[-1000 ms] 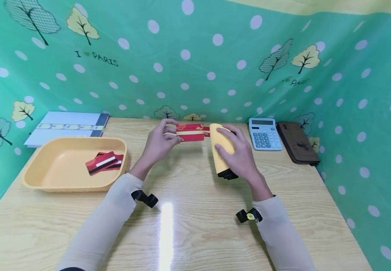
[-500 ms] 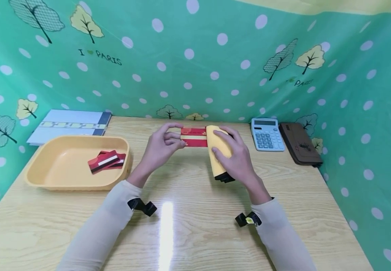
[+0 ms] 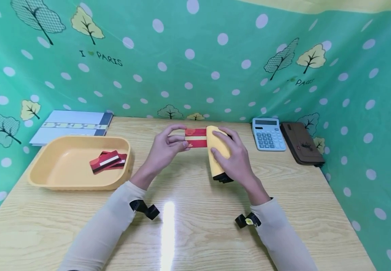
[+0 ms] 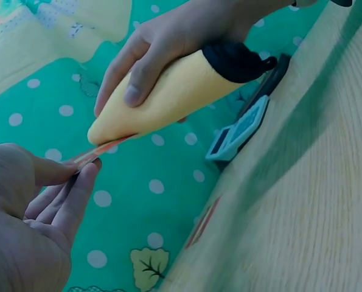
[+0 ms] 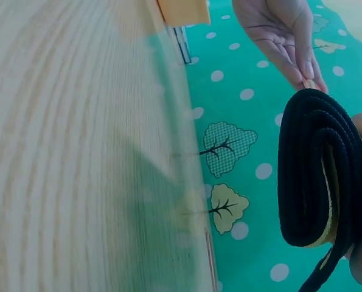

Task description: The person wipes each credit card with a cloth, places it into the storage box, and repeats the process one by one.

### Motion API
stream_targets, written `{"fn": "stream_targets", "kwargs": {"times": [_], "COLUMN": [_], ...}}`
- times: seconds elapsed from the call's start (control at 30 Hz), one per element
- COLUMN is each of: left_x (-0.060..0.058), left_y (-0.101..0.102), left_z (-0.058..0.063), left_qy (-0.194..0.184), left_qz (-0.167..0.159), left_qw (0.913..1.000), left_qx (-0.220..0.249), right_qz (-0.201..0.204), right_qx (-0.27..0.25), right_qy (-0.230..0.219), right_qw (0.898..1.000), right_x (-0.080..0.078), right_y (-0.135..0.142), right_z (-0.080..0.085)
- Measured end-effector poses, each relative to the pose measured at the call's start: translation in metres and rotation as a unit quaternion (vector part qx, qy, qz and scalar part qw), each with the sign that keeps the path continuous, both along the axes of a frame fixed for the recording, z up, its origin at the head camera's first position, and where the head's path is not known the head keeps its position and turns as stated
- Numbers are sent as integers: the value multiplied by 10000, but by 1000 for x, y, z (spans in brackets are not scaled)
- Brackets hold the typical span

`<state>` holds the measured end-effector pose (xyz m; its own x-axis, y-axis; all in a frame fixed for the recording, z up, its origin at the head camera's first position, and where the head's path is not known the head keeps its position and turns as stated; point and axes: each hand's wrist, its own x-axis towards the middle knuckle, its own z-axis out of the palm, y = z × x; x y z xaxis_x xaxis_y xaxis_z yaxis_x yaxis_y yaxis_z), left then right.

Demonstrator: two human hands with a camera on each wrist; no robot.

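In the head view my right hand (image 3: 233,154) grips a rolled yellow cloth (image 3: 217,150) with a black end, held above the table. The right wrist view shows the roll's black layered end (image 5: 311,170) up close. My left hand (image 3: 165,150) pinches the left end of a red strip with a cream stripe (image 3: 196,138) between thumb and fingers. The strip's right end meets the roll's left side. From the left wrist, the strip (image 4: 107,147) runs along the underside of the yellow roll (image 4: 162,103), where its far end is hidden.
A yellow plastic basin (image 3: 56,162) on the left holds several red cards (image 3: 105,162). Behind it lies a blue-and-white folder (image 3: 73,120). A blue calculator (image 3: 268,135) and a brown wallet (image 3: 302,145) lie at the back right. A patterned green cloth (image 3: 182,56) hangs behind.
The left hand has moved slightly right with the strip, bringing it against the roll. A second red piece, seen between strip and roll at first, no longer shows.
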<state>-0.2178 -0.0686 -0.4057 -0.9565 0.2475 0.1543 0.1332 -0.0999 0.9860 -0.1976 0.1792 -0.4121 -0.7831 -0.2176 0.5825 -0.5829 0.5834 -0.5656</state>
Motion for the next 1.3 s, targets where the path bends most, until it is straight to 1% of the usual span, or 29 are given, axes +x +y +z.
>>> {"fn": "stream_targets", "kwargs": {"times": [0.27,0.53,0.77,0.97,1.17,1.3], "left_x": [3,5,6,8,7,7], "left_y": [7,11,14,14,15,15], "left_z": [-4,-6,-7,-7,-11,-10], "left_qy": [-141,-124,-147,-18,173,215], "left_qz": [-105,-204,-286,-299,-287,-243], "left_qw": [9998,9997,9993,9995,9994,9995], "left_qx": [57,95,190,121,-1,-64], "right_qz": [94,274,341,427,441,428], "right_qx": [102,149,173,226,306,346], "right_qy": [-61,-61,-65,-19,45,99], "right_qw": [9999,9995,9992,9988,9985,9984], "right_x": [4,9,12,15,17,16], "right_y": [-7,-14,-18,-22,-24,-23], "right_z": [-2,-1,-1,0,-1,0]}}
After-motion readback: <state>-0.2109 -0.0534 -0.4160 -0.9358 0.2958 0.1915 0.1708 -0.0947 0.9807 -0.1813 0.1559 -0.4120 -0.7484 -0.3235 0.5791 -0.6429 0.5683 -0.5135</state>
